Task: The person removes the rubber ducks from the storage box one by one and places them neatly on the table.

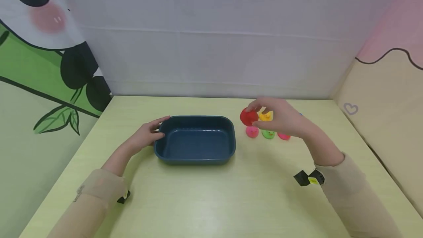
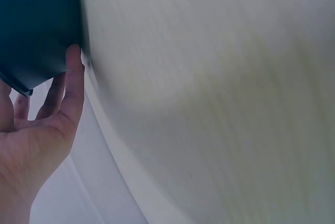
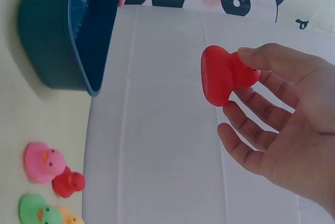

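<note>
My right hand [image 1: 281,116] pinches a red rubber duck [image 3: 222,75] between thumb and fingertips. It holds the duck up above the table, with the flat base turned to the left in the right wrist view. To the left stands a dark blue rectangular basin [image 1: 195,146], upright, its visible inside bare. At the basin's left end my left hand [image 1: 145,135] grips the rim, thumb over the edge and fingers along the outer wall. In the left wrist view, fingertips [image 2: 74,56] lie against the basin's side [image 2: 42,25].
Below and beside the right hand several more rubber ducks stand on the table [image 1: 198,201]: a pink one [image 1: 252,132], a green one [image 1: 268,134], a yellow one [image 1: 266,116] and another red one [image 3: 68,182]. A white cloth wall [image 1: 211,61] rises behind the table.
</note>
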Demonstrator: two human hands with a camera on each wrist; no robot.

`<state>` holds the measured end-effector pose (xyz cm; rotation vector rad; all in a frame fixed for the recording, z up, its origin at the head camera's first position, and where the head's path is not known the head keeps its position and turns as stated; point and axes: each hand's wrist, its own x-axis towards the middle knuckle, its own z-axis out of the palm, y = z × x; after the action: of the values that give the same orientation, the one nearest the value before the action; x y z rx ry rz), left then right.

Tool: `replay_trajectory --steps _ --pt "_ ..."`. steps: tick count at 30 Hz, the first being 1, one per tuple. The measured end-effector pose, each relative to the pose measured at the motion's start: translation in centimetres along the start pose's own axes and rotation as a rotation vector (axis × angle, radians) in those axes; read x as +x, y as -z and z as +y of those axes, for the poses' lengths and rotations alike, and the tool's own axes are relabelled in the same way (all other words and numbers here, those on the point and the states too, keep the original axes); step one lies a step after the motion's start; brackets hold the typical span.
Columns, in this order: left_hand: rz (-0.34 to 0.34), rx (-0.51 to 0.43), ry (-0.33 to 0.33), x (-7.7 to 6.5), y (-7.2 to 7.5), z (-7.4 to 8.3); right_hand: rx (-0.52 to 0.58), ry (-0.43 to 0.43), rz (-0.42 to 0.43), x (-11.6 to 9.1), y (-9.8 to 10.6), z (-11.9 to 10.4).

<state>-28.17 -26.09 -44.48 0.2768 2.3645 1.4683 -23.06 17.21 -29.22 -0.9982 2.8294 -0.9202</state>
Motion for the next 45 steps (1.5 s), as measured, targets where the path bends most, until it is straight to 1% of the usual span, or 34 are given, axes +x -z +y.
replay_trajectory --steps 5,10,13,17,22,26,31,35,41,45 --pt "0.004 0.012 -0.001 -0.1 -0.1 0.1 -0.017 -0.008 0.051 -1.3 0.8 1.4" --pt "0.006 0.016 0.001 -0.1 -0.1 0.1 -0.038 0.049 0.113 -2.7 1.5 3.0" --pt "0.01 0.023 0.001 -0.2 0.0 0.0 -0.058 0.05 0.134 -3.4 1.7 3.9" --pt "0.01 0.025 -0.009 -0.3 0.1 0.0 -0.064 -0.005 0.155 -4.6 2.0 5.2" --pt "0.008 0.016 -0.013 -0.3 0.0 0.1 -0.025 -0.026 0.199 -6.0 2.1 7.1" --pt "-0.001 0.007 -0.013 -0.4 0.0 0.3 -0.002 -0.064 0.231 -7.0 2.1 8.5" --pt "-0.003 0.01 -0.019 -0.4 0.1 0.3 -0.003 -0.124 0.27 -7.9 2.0 10.3" --pt "-0.002 0.017 -0.022 -0.3 0.1 0.2 -0.003 -0.147 0.293 -8.4 1.8 11.6" --pt "-0.003 0.018 -0.032 -0.1 0.2 0.1 0.001 -0.172 0.297 -9.1 1.4 13.3" --pt "-0.007 0.027 -0.044 0.0 0.3 -0.1 -0.008 -0.192 0.271 -9.5 1.1 14.5"
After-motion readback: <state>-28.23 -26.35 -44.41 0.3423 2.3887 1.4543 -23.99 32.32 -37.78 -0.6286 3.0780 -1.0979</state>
